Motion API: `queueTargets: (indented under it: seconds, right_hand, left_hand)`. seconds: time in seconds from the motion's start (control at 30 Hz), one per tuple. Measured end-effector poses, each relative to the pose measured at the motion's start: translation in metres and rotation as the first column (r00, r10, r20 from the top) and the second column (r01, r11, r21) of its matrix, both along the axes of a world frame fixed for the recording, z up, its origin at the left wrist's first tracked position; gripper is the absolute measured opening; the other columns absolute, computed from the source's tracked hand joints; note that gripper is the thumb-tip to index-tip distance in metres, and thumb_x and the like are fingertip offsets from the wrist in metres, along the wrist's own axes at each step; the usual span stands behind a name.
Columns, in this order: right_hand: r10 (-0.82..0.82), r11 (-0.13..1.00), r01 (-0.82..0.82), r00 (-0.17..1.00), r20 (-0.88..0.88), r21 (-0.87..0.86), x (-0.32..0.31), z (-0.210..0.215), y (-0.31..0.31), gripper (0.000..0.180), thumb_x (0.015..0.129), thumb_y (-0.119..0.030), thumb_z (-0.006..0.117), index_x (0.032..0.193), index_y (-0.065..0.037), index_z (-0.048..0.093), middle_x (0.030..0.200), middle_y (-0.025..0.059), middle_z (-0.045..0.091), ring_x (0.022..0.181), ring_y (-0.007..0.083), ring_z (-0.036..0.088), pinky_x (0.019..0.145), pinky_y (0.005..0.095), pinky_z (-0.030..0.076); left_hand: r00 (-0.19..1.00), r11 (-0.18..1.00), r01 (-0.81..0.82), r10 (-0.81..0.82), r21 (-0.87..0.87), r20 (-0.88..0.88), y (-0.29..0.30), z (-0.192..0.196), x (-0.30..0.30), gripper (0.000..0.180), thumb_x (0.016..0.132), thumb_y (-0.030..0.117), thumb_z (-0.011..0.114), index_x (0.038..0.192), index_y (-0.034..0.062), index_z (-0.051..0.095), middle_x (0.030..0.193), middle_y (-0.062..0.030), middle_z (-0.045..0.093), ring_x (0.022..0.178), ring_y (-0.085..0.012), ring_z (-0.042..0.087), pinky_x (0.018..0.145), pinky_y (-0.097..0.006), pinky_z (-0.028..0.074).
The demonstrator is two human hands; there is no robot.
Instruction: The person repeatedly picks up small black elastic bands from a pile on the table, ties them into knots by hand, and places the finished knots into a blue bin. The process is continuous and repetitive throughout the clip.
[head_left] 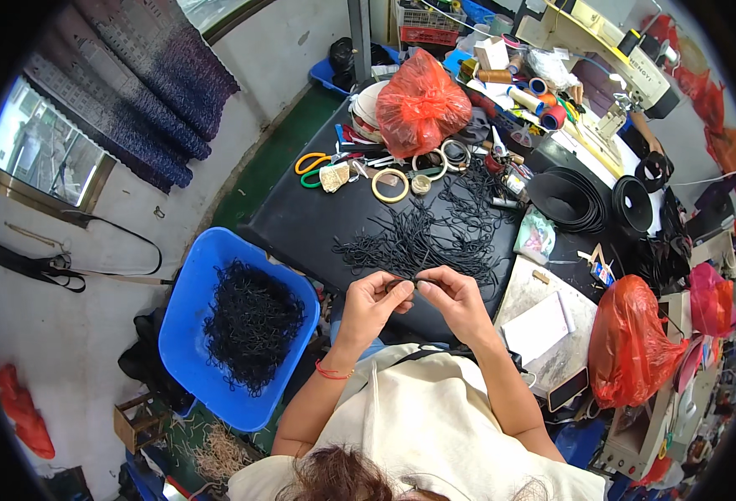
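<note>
Both hands, the left hand (374, 294) and the right hand (450, 294), pinch one thin black cord loop (405, 285) between the fingertips, close before the chest for a good look. Beyond lies the heap of black cord loops (422, 238) on the black counter (301, 221) (easy to reach); the blue plastic tub (186, 309) stands left.

Both forearms come up from the lower edge, elbows bent, wrists converging at centre. Left hand (374, 298) and right hand (449, 294) are nearly touching, fingers curled, thumb and fingertips of each pinched shut. Left wrist wears 1 thin red band.
</note>
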State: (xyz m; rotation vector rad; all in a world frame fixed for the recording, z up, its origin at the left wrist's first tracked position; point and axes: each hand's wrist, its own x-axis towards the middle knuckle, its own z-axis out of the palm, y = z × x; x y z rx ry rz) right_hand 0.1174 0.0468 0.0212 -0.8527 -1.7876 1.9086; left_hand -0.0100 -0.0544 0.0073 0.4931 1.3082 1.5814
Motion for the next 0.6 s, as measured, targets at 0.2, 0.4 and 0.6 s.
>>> queueTargets:
  seconds: [0.2,0.4,0.6]
  right_hand:
    - [-0.009,0.977,0.000,0.999,-0.040,-0.212,0.001,0.004,0.002,0.018,0.088,-0.015,0.058,0.098,0.000,0.061,0.073,-0.0033,0.055,0.064,0.0026,0.046,0.057,0.0162,0.036]
    - [-0.191,0.970,0.172,0.976,-0.105,-0.170,-0.009,-0.017,-0.006,0.021,0.088,-0.022,0.058,0.077,-0.004,0.057,0.063,-0.0054,0.049,0.058,0.0021,0.041,0.052,0.0180,0.033]
    - [-0.339,0.933,0.320,0.935,-0.105,-0.167,-0.008,-0.022,-0.010,0.023,0.086,-0.022,0.061,0.071,-0.004,0.058,0.063,-0.0039,0.052,0.056,0.0029,0.041,0.051,0.0194,0.033]
  left_hand:
    - [1.000,1.000,0.008,-0.007,0.023,-0.025,0.001,-0.001,0.002,0.015,0.084,0.012,0.063,0.088,-0.0022,0.061,0.075,-0.0041,0.062,0.065,-0.0067,0.059,0.061,-0.018,0.049]
    - [0.998,0.999,0.048,-0.048,0.011,-0.048,0.001,0.000,0.007,0.014,0.085,0.012,0.061,0.092,-0.0011,0.060,0.077,-0.0041,0.062,0.068,-0.0072,0.058,0.063,-0.020,0.049]
    - [0.999,0.999,0.049,-0.049,-0.007,0.020,-0.003,-0.007,0.017,0.013,0.086,0.012,0.061,0.092,0.0004,0.061,0.076,-0.0041,0.063,0.066,-0.0066,0.057,0.062,-0.019,0.048]
